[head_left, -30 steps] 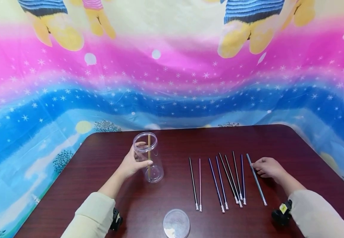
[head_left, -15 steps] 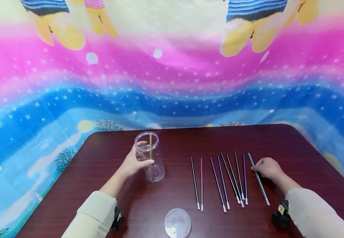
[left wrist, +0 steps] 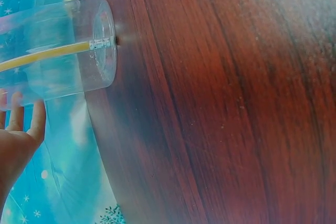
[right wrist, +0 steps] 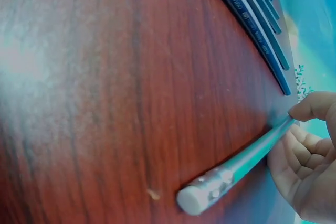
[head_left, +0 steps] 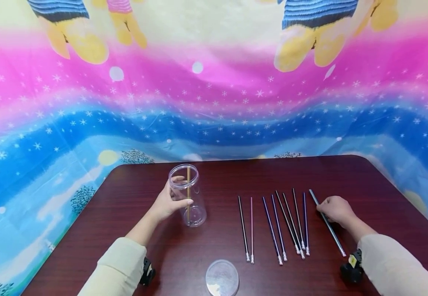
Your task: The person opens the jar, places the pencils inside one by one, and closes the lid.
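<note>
My left hand [head_left: 165, 204] grips a clear plastic jar [head_left: 198, 196], thumb in front and fingers behind its wall. Inside the open-topped jar leans a yellow pencil [head_left: 188, 191]; in the left wrist view its metal-banded end [left wrist: 100, 43] sits at the jar's base. On the right, my right hand [head_left: 335, 209] pinches a grey-green pencil [head_left: 333, 233] near its far end, between thumb and finger. The right wrist view has this pencil's white eraser [right wrist: 192, 200] towards the camera, close over the table, with the other fingers curled below.
Left of my right hand, several dark pencils [head_left: 271, 230] lie loosely side by side, erasers towards me. A black pencil [head_left: 243, 230] and a pink pencil [head_left: 252, 230] lie nearer the jar. A round clear lid [head_left: 222, 278] rests at the table's front. A printed cloth [head_left: 214, 98] hangs behind.
My right hand has closed its pinch on the grey-green pencil, whose eraser end has swung to the right. The left hand and jar hold their place; the head view has shifted slightly.
</note>
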A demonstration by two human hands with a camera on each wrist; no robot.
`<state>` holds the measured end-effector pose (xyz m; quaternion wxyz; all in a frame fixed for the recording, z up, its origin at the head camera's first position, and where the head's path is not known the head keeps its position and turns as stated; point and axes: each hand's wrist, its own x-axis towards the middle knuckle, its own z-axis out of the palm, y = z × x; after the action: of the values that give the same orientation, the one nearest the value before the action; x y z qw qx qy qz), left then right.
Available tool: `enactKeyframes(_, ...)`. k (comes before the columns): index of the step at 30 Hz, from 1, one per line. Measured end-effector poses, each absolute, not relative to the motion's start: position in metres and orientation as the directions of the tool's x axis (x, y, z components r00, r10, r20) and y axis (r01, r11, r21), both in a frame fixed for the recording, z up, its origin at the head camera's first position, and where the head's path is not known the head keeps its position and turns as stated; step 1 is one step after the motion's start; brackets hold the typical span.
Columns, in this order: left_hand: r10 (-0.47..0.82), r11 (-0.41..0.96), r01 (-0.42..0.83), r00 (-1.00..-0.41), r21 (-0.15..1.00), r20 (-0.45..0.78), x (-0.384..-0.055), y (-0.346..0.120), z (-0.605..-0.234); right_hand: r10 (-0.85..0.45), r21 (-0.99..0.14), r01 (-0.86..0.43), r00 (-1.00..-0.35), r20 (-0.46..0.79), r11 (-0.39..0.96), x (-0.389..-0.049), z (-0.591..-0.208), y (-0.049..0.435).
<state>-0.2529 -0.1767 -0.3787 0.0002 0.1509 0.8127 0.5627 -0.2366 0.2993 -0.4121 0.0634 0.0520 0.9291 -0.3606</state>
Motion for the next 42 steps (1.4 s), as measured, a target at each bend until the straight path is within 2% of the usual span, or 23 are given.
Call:
enactKeyframes(7, 0.237, 0.337, 0.247, -0.956, 0.909, 0.172, -0.253, -0.174, -0.378, 0.044, -0.708, 0.134, -0.989, -0.144, 0.693, -0.232, -0.405, 0.302)
enactKeyframes(15, 0.230, 0.330, 0.247, -0.957, 0.911, 0.176, -0.253, -0.173, -0.379, -0.030, -0.784, 0.081, -0.992, -0.126, 0.616, -0.232, -0.391, 0.288)
enactKeyframes(29, 0.204, 0.350, 0.240, -0.963, 0.906, 0.176, -0.250, -0.174, -0.379, -0.137, -0.890, 0.039, -0.984, -0.112, 0.454, -0.229, -0.359, 0.228)
enactKeyframes(42, 0.197, 0.368, 0.227, -0.967, 0.902, 0.163, -0.250, -0.174, -0.378, -0.211, -0.938, -0.004, -0.975, -0.073, 0.346, -0.238, -0.332, 0.179)
